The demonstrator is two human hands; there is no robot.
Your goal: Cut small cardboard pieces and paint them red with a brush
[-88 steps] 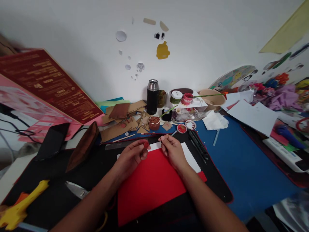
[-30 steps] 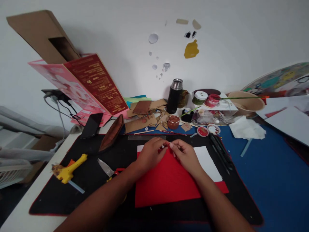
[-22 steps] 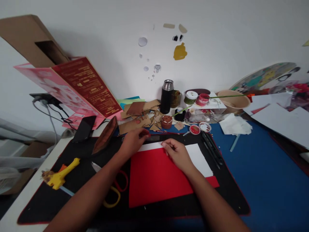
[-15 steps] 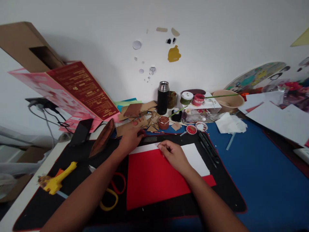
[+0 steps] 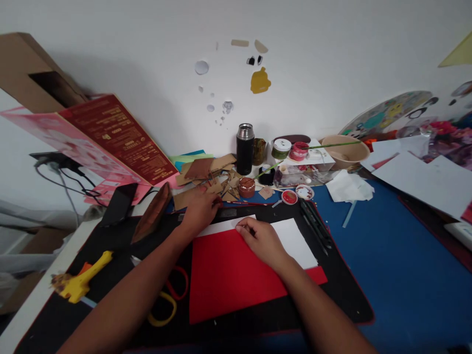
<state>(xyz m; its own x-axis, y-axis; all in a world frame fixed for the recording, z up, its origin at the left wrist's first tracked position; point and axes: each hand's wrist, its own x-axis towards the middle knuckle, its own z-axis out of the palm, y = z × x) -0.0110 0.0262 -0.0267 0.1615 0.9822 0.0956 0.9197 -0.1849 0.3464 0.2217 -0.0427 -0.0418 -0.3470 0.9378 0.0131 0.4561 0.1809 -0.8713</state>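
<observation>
A red sheet of paper (image 5: 232, 280) lies on the black mat, with white paper (image 5: 295, 241) showing beyond its far edge and on its right. My right hand (image 5: 263, 241) rests over both sheets. Its thumb and forefinger are pinched together at the red sheet's far edge; whatever they hold is too small to name. Beyond the paper's far left corner, my left hand (image 5: 199, 211) is closed beside the cardboard scraps (image 5: 204, 169), its fingertips curled under at the mat's far edge. What it grips, if anything, is hidden.
Scissors (image 5: 162, 309) lie partly under my left forearm, near a yellow glue gun-like object (image 5: 79, 282). Black pens (image 5: 315, 223) lie right of the paper. A black flask (image 5: 245, 152), paint jars (image 5: 247, 187) and a beige bowl (image 5: 344, 152) stand at the back.
The whole view has shifted slightly, so everything sits a little further left. Both hands keep nearly the same pose and place over the mat.
</observation>
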